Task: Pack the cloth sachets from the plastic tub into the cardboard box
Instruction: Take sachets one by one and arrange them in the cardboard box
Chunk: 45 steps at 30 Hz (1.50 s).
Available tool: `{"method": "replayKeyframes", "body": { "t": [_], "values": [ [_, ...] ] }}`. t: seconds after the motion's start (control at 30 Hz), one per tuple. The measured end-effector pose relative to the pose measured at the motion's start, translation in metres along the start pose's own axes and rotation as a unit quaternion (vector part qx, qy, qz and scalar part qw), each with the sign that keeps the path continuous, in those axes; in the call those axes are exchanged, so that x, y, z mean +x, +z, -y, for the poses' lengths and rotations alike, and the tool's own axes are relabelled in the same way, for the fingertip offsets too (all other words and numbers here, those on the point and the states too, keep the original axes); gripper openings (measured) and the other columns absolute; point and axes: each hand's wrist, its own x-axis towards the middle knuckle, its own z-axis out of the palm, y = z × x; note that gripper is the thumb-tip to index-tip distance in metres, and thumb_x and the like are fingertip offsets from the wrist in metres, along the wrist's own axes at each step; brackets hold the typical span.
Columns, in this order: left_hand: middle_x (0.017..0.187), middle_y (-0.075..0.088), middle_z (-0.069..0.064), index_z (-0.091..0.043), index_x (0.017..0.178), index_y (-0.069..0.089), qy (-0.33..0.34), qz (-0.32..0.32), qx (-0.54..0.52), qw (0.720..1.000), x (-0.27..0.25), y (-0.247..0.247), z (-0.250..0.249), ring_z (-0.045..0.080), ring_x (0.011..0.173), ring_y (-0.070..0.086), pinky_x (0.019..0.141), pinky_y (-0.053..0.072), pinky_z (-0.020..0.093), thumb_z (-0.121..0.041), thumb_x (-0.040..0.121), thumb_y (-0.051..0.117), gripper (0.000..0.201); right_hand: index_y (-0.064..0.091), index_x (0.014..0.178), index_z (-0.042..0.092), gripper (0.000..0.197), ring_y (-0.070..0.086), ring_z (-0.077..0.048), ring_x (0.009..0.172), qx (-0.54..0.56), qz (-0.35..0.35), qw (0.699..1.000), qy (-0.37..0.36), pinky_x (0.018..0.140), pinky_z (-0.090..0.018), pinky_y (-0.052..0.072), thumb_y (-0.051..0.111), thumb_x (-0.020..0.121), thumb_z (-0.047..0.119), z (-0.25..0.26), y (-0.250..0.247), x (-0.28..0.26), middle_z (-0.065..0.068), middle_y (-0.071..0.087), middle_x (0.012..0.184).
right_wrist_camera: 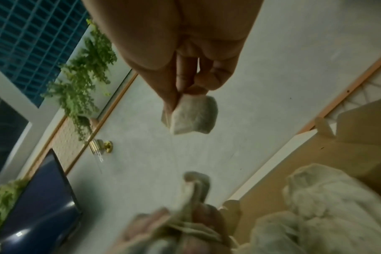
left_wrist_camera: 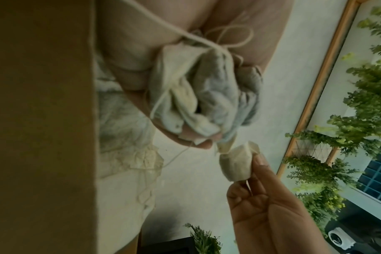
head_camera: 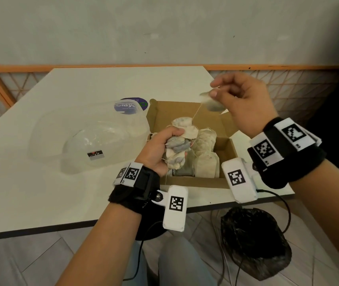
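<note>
An open cardboard box sits mid-table with several cream cloth sachets inside. My left hand hovers over the box's left part and grips a crumpled bunch of sachets with loose strings. My right hand is raised above the box's far right corner and pinches a single sachet between thumb and fingertips. A thin string runs from that sachet down toward the bunch. The clear plastic tub lies left of the box; I see no sachets in it.
The tub's lid with a purple label lies behind the tub. The white table's front edge is close to my body. A black bag stands on the floor below the table's right corner. A wall rises behind the table.
</note>
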Motion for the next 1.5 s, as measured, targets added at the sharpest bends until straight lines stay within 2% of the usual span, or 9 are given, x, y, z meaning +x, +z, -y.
{"method": "replayKeyframes", "body": {
  "t": [0.13, 0.4, 0.7, 0.83, 0.97, 1.13, 1.27, 1.43, 1.5],
  "values": [
    [0.076, 0.024, 0.002, -0.015, 0.075, 0.049, 0.003, -0.015, 0.018, 1.0, 0.001, 0.0, -0.001, 0.014, 0.059, 0.022, 0.041, 0.032, 0.017, -0.027, 0.061, 0.07, 0.028, 0.061, 0.103, 0.025, 0.023, 0.059, -0.002, 0.074, -0.006, 0.019, 0.999, -0.034, 0.075, -0.018, 0.047, 0.061, 0.087, 0.009, 0.004, -0.004, 0.004, 0.006, 0.063, 0.074],
    [0.071, 0.032, 0.006, -0.014, 0.072, 0.052, -0.003, -0.037, 0.029, 0.999, -0.004, 0.0, -0.001, 0.014, 0.043, 0.035, 0.04, 0.033, 0.017, -0.023, 0.062, 0.063, 0.017, 0.059, 0.063, 0.032, 0.04, 0.052, -0.008, 0.074, -0.108, 0.034, 0.992, -0.05, 0.069, -0.022, 0.04, 0.046, 0.077, -0.002, -0.008, -0.002, 0.009, 0.011, 0.059, 0.076],
    [0.06, 0.052, 0.004, -0.012, 0.069, 0.066, 0.009, -0.068, 0.011, 0.998, -0.005, 0.002, -0.002, 0.014, 0.045, 0.045, 0.041, 0.036, 0.019, -0.016, 0.064, 0.063, 0.007, 0.067, 0.109, 0.018, 0.027, 0.051, -0.011, 0.101, -0.274, 0.23, 0.93, -0.086, 0.088, -0.02, 0.036, 0.066, 0.082, 0.014, -0.012, 0.017, -0.005, 0.006, 0.064, 0.107],
    [0.054, 0.047, 0.001, -0.012, 0.07, 0.058, 0.003, -0.067, 0.008, 0.998, -0.008, 0.005, -0.003, 0.012, 0.04, 0.041, 0.038, 0.034, 0.016, -0.016, 0.068, 0.061, 0.006, 0.072, 0.099, 0.016, 0.019, 0.063, -0.012, 0.088, -0.222, 0.203, 0.953, -0.031, 0.083, -0.025, 0.049, 0.059, 0.086, 0.011, -0.02, 0.02, -0.005, 0.001, 0.07, 0.099],
    [0.051, 0.048, -0.001, -0.015, 0.061, 0.055, 0.024, -0.085, -0.024, 0.996, -0.007, 0.004, -0.003, 0.01, 0.043, 0.046, 0.042, 0.035, 0.016, -0.015, 0.07, 0.056, 0.01, 0.074, 0.086, 0.014, 0.015, 0.063, -0.019, 0.077, -0.083, 0.055, 0.989, 0.108, 0.075, -0.032, 0.051, 0.059, 0.084, 0.011, -0.039, 0.011, -0.005, -0.004, 0.07, 0.081],
    [0.062, 0.056, 0.006, -0.011, 0.075, 0.057, 0.045, -0.08, -0.07, 0.993, -0.005, 0.002, -0.005, 0.011, 0.054, 0.049, 0.041, 0.038, 0.013, -0.014, 0.078, 0.052, 0.007, 0.063, 0.076, 0.002, 0.013, 0.062, -0.021, 0.073, 0.267, -0.053, 0.92, 0.281, 0.066, -0.031, 0.055, 0.054, 0.086, -0.001, -0.05, 0.006, -0.024, -0.012, 0.063, 0.079],
    [0.069, 0.038, 0.0, -0.014, 0.08, 0.054, 0.037, -0.06, -0.037, 0.997, -0.005, 0.005, -0.002, 0.013, 0.063, 0.035, 0.041, 0.03, 0.014, -0.017, 0.063, 0.068, 0.022, 0.062, 0.089, -0.003, 0.011, 0.064, -0.027, 0.081, 0.305, -0.033, 0.901, 0.307, 0.077, -0.039, 0.055, 0.056, 0.089, 0.007, -0.057, 0.013, -0.043, -0.019, 0.066, 0.092],
    [0.051, 0.05, 0.001, -0.01, 0.075, 0.057, 0.058, -0.085, 0.017, 0.995, -0.005, 0.007, 0.002, 0.011, 0.033, 0.042, 0.034, 0.03, 0.013, -0.014, 0.065, 0.058, 0.011, 0.069, 0.08, -0.003, 0.02, 0.054, -0.031, 0.079, 0.235, -0.011, 0.941, 0.242, 0.065, -0.035, 0.049, 0.064, 0.085, 0.015, -0.057, 0.026, -0.054, -0.028, 0.061, 0.087],
    [0.048, 0.05, 0.001, -0.008, 0.071, 0.07, 0.062, -0.078, 0.026, 0.995, -0.004, 0.009, 0.004, 0.01, 0.031, 0.041, 0.033, 0.027, 0.013, -0.01, 0.075, 0.052, 0.019, 0.071, 0.079, 0.0, 0.019, 0.057, -0.032, 0.08, 0.237, -0.006, 0.943, 0.235, 0.074, -0.048, 0.053, 0.067, 0.083, 0.018, -0.057, 0.029, -0.056, -0.036, 0.061, 0.09]
  ]
}}
